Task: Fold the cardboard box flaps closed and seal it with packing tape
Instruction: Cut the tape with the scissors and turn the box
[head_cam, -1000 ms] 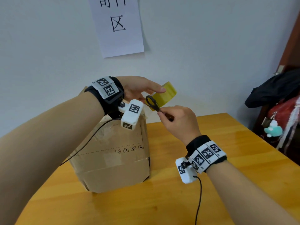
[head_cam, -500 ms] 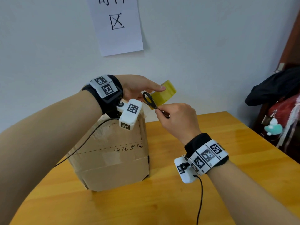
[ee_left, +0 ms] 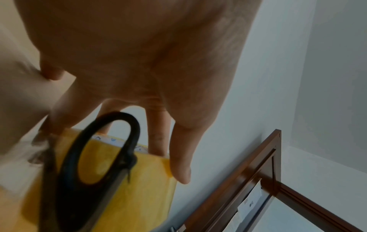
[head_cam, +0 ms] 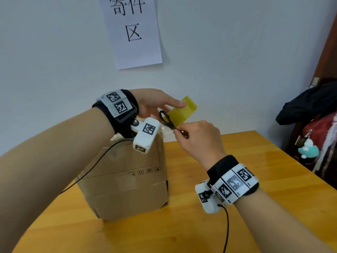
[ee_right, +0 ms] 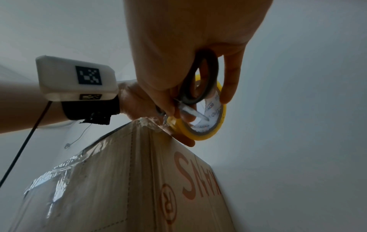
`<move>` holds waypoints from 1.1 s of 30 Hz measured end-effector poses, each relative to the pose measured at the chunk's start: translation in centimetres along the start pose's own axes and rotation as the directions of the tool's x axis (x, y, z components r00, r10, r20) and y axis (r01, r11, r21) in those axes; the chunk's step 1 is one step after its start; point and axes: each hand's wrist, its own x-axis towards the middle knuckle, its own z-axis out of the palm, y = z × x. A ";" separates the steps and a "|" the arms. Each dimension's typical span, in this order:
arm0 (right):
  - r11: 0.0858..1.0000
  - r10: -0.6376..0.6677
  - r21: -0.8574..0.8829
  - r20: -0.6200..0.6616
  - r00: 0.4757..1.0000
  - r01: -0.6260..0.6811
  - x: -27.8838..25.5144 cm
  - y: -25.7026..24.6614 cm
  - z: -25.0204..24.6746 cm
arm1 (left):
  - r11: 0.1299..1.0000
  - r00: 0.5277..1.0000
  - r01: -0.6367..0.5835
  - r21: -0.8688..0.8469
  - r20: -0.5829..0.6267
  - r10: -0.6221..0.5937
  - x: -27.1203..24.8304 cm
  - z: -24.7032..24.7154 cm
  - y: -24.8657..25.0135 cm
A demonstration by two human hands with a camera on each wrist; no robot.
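On the wooden tabletop (head_cam: pixel 209 225) the cardboard box (head_cam: pixel 127 183) is standing upright, handling pictograms printed on its near side and a paper sign (head_cam: pixel 132 31) reading 寄件区 hanging on the wall behind. Above the box's top edge the left hand (head_cam: pixel 155 102) is curling its fingers round the yellow tape roll (head_cam: pixel 182 111), while the right hand (head_cam: pixel 198 137) is gripping black scissors (head_cam: pixel 166 120). Only the right wrist view is showing red lettering on the box's side, partly legible, clear tape (ee_right: pixel 149 124) stretching from the roll to the box's top corner, and small print inside the roll's core, too small to read.

Since a second ago my right hand (head_cam: pixel 198 141) has carried the scissors (head_cam: pixel 166 120) a little up and left, closer to the tape roll (head_cam: pixel 179 114). My left hand (head_cam: pixel 153 102) has raised the roll slightly above the box (head_cam: pixel 125 181).
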 end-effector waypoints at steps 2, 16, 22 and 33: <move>1.000 -0.011 -0.003 -0.030 0.999 0.010 0.0 0.1 0.0 | 1.000 1.000 -0.010 0.019 0.015 0.009 -0.1 0.0 0.0; 0.998 -0.056 0.020 -0.111 0.992 0.059 -0.4 0.5 -0.1 | 0.998 0.999 -0.027 0.052 -0.019 0.028 0.6 0.4 0.4; 0.996 -0.062 0.053 -0.133 0.989 0.069 -0.6 1.2 -0.3 | 0.998 0.999 -0.032 0.055 -0.003 0.032 1.0 0.3 0.2; 0.994 -0.037 0.091 -0.174 0.984 0.054 -1.0 1.9 -0.5 | 0.999 0.997 0.035 0.021 0.062 -0.036 0.8 -0.3 0.4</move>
